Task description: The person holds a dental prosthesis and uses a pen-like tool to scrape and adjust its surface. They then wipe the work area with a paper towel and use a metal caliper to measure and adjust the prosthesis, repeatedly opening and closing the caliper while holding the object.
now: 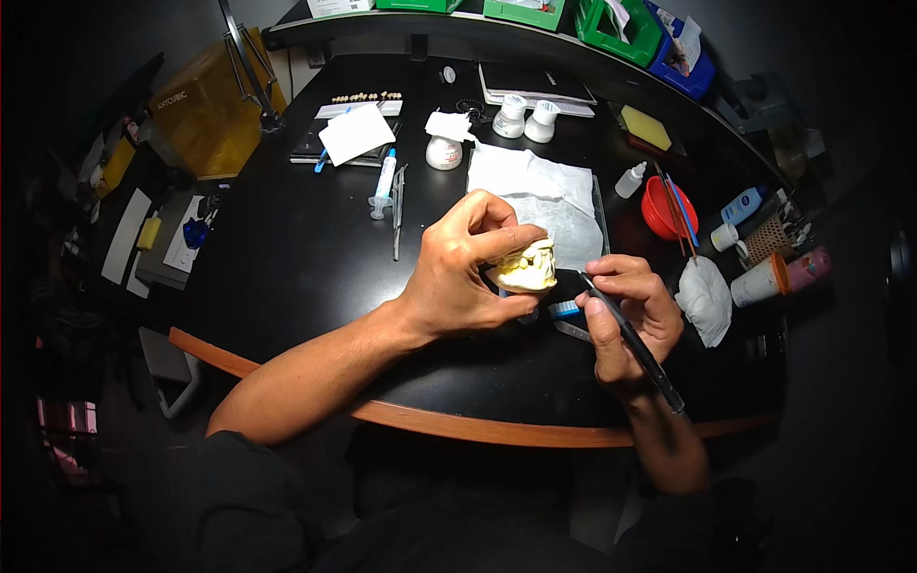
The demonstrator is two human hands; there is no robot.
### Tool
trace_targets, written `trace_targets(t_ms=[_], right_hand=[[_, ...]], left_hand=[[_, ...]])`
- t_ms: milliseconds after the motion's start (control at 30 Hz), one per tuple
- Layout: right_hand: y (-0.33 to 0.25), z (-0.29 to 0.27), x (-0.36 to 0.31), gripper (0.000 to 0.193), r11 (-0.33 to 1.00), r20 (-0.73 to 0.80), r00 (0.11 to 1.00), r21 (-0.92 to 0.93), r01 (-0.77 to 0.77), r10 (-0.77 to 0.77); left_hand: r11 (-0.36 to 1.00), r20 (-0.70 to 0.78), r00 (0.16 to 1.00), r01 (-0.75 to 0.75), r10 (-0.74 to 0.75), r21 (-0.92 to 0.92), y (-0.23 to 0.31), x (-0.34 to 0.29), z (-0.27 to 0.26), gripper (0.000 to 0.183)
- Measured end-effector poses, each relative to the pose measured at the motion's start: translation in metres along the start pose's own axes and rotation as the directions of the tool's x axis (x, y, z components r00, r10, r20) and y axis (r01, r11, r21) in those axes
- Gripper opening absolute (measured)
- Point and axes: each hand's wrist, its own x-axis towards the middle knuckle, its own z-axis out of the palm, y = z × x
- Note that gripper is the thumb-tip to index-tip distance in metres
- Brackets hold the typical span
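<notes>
Above the black desk, my left hand (457,267) grips a pale yellow dental cast (525,267) between thumb and fingers, its row of teeth turned toward the right. My right hand (635,320) is closed around a slim black pen-like tool (638,349), slanting from upper left to lower right. The tool's upper end points at the cast's right side; whether it touches cannot be made out. Just below the cast, between my hands, a blue brush-like piece (565,309) lies on the desk, partly hidden. Behind them a white paper sheet (535,181) is spread out.
Left of the paper are a syringe (383,186), metal tweezers (398,215) and a lidded white jar (444,151). At right stand a red bowl (667,207) with brushes, a crumpled white cloth (705,301) and a dropper bottle (630,180). A wooden edge (478,427) borders the desk's front.
</notes>
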Motion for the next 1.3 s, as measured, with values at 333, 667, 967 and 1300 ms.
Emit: trace_targets(t_ms=[333, 667, 967, 1300], right_hand=[[-0.005, 0.017, 0.001, 0.017, 0.985, 0.072, 0.99, -0.113, 0.13, -0.123], [-0.005, 0.016, 0.002, 0.013, 0.964, 0.111, 0.976, -0.173, 0.203, -0.186], [-0.008, 0.019, -0.001, 0.013, 0.967, 0.085, 0.987, -0.204, 0.152, -0.137], [-0.007, 0.023, 0.0, 0.013, 0.957, 0.106, 0.983, -0.236, 0.17, -0.148]], left_hand=[[0.999, -0.024, 0.999, 0.042, -0.041, 0.021, 0.014, -0.004, 0.008, 0.047], [0.999, 0.013, 1.0, 0.017, -0.017, 0.035, 0.017, -0.006, 0.008, 0.048], [0.997, 0.038, 0.999, -0.008, 0.006, 0.073, 0.02, -0.006, 0.005, 0.047], [0.996, 0.028, 1.0, -0.017, 0.015, 0.089, 0.017, -0.009, 0.004, 0.048]])
